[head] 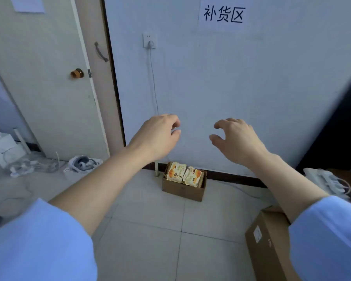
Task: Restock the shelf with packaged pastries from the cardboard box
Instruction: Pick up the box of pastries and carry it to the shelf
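Observation:
A small open cardboard box [182, 190] stands on the tiled floor against the white wall. Two yellow packaged pastries [183, 173] stick up out of it side by side. My left hand [158, 134] and my right hand [235, 138] are stretched forward in the air, well above the box. Both hold nothing, their fingers loosely curled. No shelf is in view.
A larger closed cardboard box [267, 244] sits at the lower right. A power strip [326, 181] lies on a dark surface at the right. A door [49, 78] is at the left, with cables and a white headset [82, 164] on the floor below it. A cable hangs from the wall socket [150, 40].

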